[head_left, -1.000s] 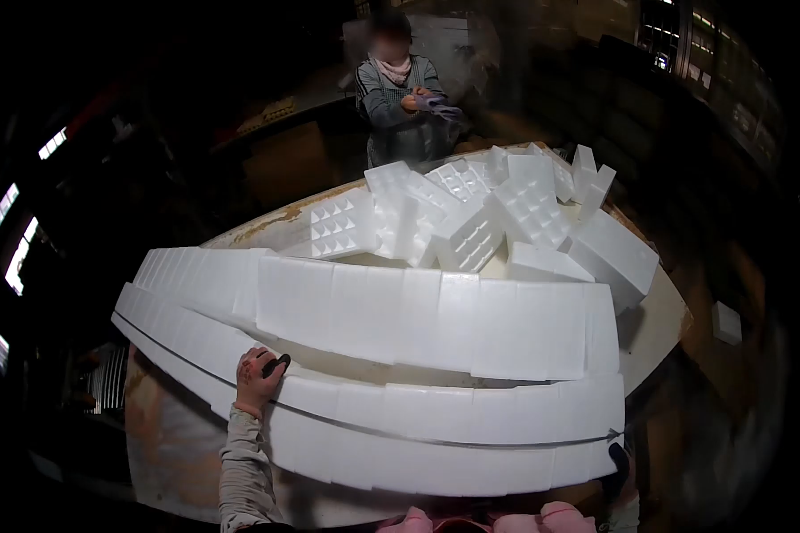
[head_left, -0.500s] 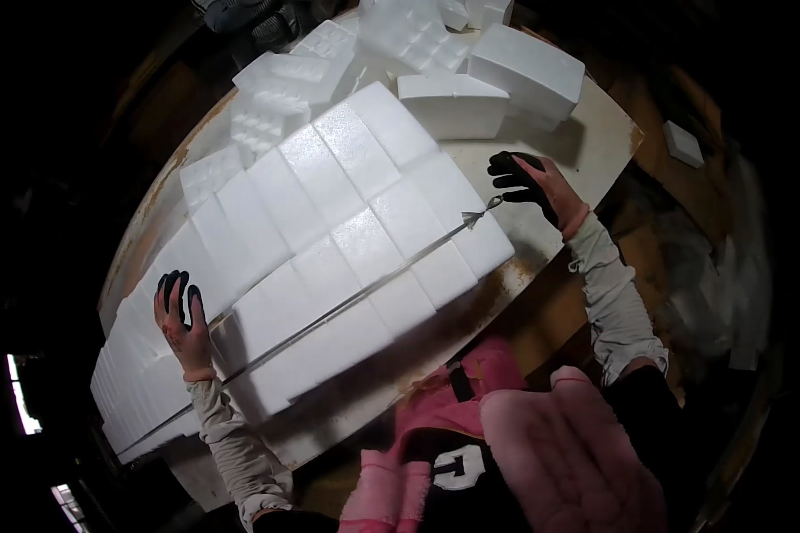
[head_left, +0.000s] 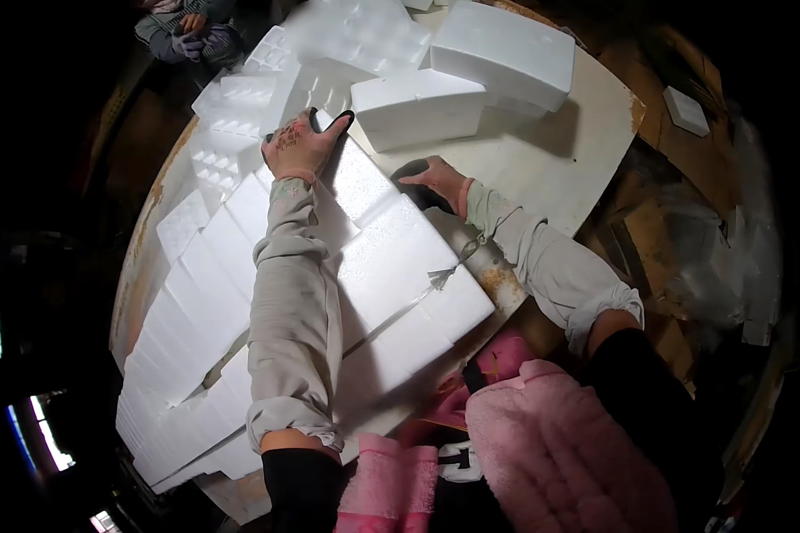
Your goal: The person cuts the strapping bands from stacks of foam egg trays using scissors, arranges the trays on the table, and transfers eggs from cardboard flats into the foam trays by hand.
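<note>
Rows of white foam blocks are lying side by side on the surface, running from the centre of the frame to the lower left, with a narrow gap opening between them there. The left hand is resting over the upper end of the back row, its thumb standing wide of the other fingers, whose tips are partly hiding. The right hand is hovering close beside that row's right end, its dark fingers curling inward; whether they are gripping anything, I cannot tell. A thin cord is running along the front row, its frayed knot sitting below the right hand. Loose foam pieces are lying at the top, and another person is standing at the upper left.
</note>
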`<control>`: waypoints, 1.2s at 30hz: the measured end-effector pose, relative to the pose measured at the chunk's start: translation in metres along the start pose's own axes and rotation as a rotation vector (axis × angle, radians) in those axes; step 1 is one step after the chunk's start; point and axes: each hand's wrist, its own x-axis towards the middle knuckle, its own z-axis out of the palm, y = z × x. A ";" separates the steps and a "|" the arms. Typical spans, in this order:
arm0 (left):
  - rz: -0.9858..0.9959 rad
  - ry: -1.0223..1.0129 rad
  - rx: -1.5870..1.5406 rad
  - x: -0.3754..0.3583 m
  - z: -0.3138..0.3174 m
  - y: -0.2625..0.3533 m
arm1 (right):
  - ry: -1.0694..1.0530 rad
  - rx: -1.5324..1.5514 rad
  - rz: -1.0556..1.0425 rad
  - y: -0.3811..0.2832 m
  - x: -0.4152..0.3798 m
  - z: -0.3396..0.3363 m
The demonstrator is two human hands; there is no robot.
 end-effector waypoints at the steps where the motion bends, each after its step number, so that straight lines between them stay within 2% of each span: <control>1: -0.027 -0.026 -0.048 0.002 -0.001 0.003 | -0.016 -0.021 0.091 -0.008 0.001 -0.001; 2: -0.049 0.008 -0.080 -0.004 -0.012 0.013 | -0.008 -0.077 0.095 -0.031 -0.012 0.000; 4: -0.037 0.077 -0.146 -0.022 -0.008 0.017 | 0.009 -0.153 0.146 -0.026 -0.014 -0.003; 7: 0.104 0.219 -0.266 -0.039 -0.015 0.024 | -0.385 0.085 0.236 -0.040 -0.014 -0.021; 9: 0.124 0.249 -0.255 -0.049 -0.018 0.033 | -0.197 -0.038 0.107 -0.025 -0.015 -0.012; 11: 0.099 0.248 -0.279 -0.055 -0.018 0.038 | -0.131 -0.136 0.049 -0.029 -0.019 -0.009; 14: 0.113 0.209 -0.272 -0.068 -0.011 0.043 | -0.255 -0.409 -0.030 -0.028 -0.022 -0.014; 15: 0.149 0.229 -0.253 -0.071 -0.010 0.046 | -0.187 -0.521 -0.312 -0.010 -0.026 -0.013; 18: 0.158 0.248 -0.273 -0.070 -0.014 0.051 | -0.083 -0.596 -0.216 0.005 -0.020 -0.006; 19: 0.158 0.248 -0.282 -0.070 -0.019 0.054 | -0.121 -0.421 -0.120 -0.031 -0.035 -0.001; 20: 0.177 0.261 -0.266 -0.070 -0.021 0.052 | -0.110 -0.256 -0.092 -0.029 -0.034 0.001; 21: 0.187 0.263 -0.251 -0.070 -0.024 0.050 | -0.118 0.053 0.133 -0.035 -0.033 0.002; 22: 0.181 0.262 -0.269 -0.071 -0.029 0.048 | -0.262 0.453 0.313 -0.043 -0.032 -0.008; 25: 0.227 0.253 -0.331 -0.076 -0.050 0.052 | -0.318 0.812 0.246 -0.071 -0.016 -0.010; 26: 0.225 0.233 -0.328 -0.075 -0.052 0.053 | -0.284 0.683 0.184 -0.085 -0.002 -0.002; 27: 0.225 0.201 -0.324 -0.077 -0.053 0.053 | -0.493 0.712 0.108 -0.086 0.016 -0.003; 29: 0.257 0.205 -0.260 -0.079 -0.044 0.045 | -0.451 0.051 -0.415 -0.081 0.042 -0.003; 31: 0.277 0.257 -0.163 -0.082 -0.049 0.045 | -0.365 0.112 -0.219 -0.164 -0.018 0.039; 32: 0.285 0.299 -0.093 -0.087 -0.059 0.049 | -0.330 0.146 -0.162 -0.179 -0.035 0.048; 33: 0.293 0.334 -0.021 -0.093 -0.065 0.049 | -0.362 0.033 -0.254 -0.193 -0.046 0.055; 34: 0.325 0.262 -0.085 -0.097 -0.042 0.038 | -0.394 -0.079 -0.336 -0.202 -0.051 0.060; 35: 0.360 0.311 -0.106 -0.102 -0.046 0.031 | -0.364 -0.171 -0.512 -0.206 -0.051 0.072; 36: 0.187 0.295 -0.213 -0.104 -0.053 0.008 | -0.251 -0.400 -0.618 -0.230 -0.053 0.087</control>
